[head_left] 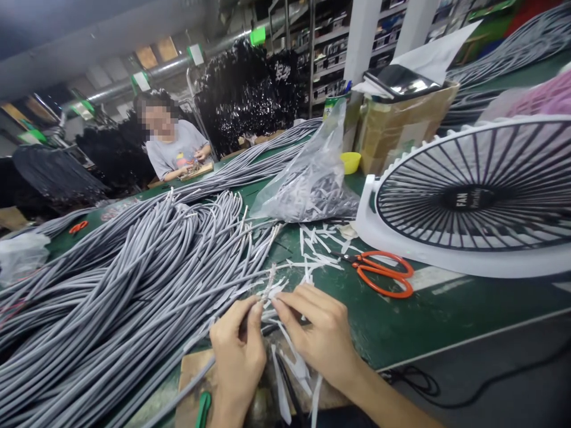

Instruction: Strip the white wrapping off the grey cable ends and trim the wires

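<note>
Hands | left hand (241, 345): pinched closed on cable end (270, 280) | right hand (322, 330): pinched closed on white strip (278, 288)

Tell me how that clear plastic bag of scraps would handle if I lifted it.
The bag will probably feel floppy, since its thin film is creased. It's likely light for its bulk, as the contents look like loose strips.

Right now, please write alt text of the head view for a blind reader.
Left hand and right hand meet at a cable end, near heaped grey cables, orange-handled scissors and a white fan; another person is across the green table.
</note>
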Demonstrator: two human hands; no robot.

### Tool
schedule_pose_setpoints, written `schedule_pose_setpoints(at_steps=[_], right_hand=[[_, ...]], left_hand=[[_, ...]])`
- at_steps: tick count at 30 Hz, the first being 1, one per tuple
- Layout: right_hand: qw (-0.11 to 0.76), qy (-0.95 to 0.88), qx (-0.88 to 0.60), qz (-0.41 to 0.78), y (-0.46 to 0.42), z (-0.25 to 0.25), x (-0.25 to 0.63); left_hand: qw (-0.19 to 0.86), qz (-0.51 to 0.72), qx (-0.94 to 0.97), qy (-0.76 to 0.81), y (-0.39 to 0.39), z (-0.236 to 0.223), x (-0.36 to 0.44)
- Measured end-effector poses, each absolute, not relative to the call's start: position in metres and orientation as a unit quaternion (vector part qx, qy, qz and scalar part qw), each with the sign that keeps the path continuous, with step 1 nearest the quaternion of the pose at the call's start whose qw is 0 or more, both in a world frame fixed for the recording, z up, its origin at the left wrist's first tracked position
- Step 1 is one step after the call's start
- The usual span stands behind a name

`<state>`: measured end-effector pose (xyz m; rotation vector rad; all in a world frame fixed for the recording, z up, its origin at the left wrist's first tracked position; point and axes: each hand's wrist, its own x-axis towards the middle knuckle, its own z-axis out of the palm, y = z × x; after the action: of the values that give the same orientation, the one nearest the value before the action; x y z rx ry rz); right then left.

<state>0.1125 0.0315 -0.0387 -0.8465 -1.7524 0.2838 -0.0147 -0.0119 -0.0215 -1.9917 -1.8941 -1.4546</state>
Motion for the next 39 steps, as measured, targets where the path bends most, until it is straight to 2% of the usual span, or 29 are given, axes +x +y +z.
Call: schedule_pose_setpoints(at_steps=[26,39], right_hand=[[0.554,-0.740,-0.357,0.132,0.0307,-0.0380,0.1127],[0.556,-0.744,-0.325,0.179,0.0284,-0.0348,0.1132]], left_hand=[[0.006,-0.459,-0.657,-0.598,-0.0127,-0.0206,-0.0146],[-0.015,-0.433,-0.675,-0.598,-0.0146,-0.0201,-0.0149]])
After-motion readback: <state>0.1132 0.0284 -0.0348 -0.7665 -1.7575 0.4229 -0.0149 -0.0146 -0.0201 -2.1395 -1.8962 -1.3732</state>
